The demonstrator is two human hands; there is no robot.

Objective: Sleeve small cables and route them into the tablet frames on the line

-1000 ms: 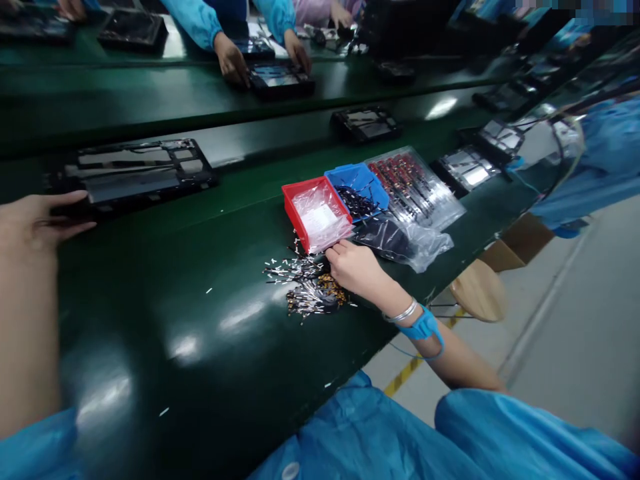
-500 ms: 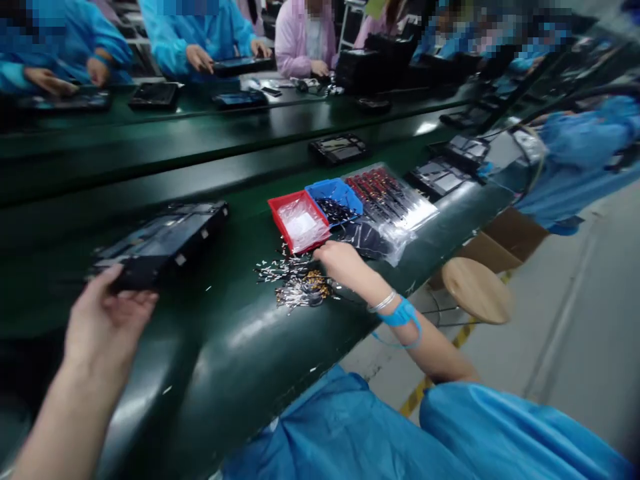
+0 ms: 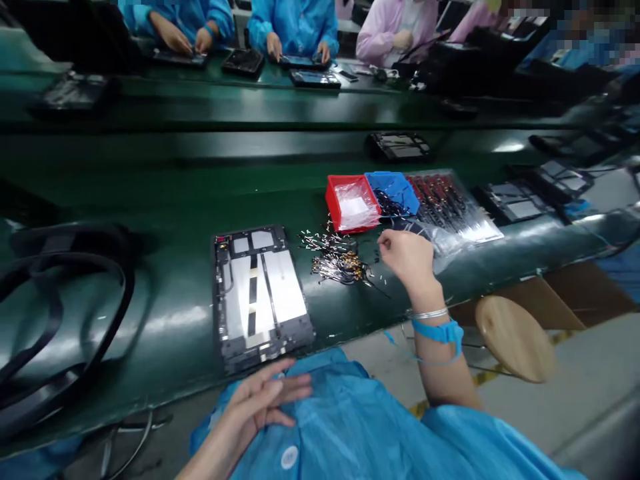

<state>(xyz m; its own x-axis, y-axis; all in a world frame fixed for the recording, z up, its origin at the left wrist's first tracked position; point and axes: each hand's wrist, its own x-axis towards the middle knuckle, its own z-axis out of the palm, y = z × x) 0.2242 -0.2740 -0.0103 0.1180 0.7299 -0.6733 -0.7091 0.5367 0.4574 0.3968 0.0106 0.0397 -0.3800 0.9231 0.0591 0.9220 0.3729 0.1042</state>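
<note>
While the right hand (image 3: 407, 257) is pinched near the cable pile (image 3: 343, 265), contents too small to tell, the left hand (image 3: 255, 403) is spread loosely by the uncovered device (image 3: 263, 297), which, laid near the front edge of the bench (image 3: 175, 360), could be knocked off if bumped.

Desk (image 3: 165, 167): smooth, glossy green
Opened tablet (image 3: 263, 300): matt black plastic frame, smooth silvery panels
Red bin (image 3: 333, 203), blue bin (image 3: 411, 197): smooth plastic
Clear bag (image 3: 445, 245): glossy, crinkled film
Stool seat (image 3: 515, 340), toward 4 o'clock: pale, smooth wood
Box (image 3: 595, 287): matt cardboard
Smock (image 3: 350, 413): creased cloth, faint sheen
Bracelets (image 3: 427, 313): shiny metal
</note>
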